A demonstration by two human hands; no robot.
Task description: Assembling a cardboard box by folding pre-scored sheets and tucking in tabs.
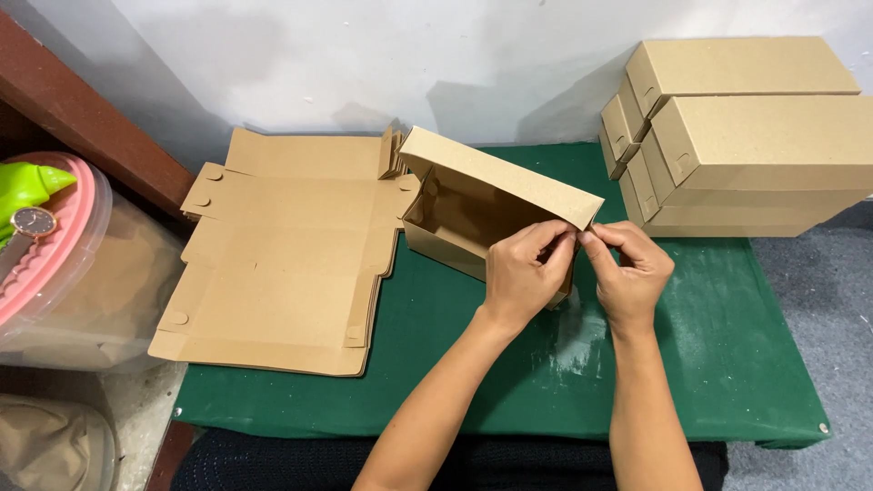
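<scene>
- A low table with a green cover point(727, 364) carries the things; its front right corner shows a small metal eyelet.
- A stack of flat, unfolded cardboard sheets point(282, 255) lies on its left part, overhanging the left edge.
- A half-folded cardboard box point(473, 205) stands near the middle.
- A pile of finished cardboard boxes point(746, 136) sits at the back right, against the wall.

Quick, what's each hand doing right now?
Left hand: pinching the corner of the half-folded cardboard box.
Right hand: pinching the same corner.
</scene>
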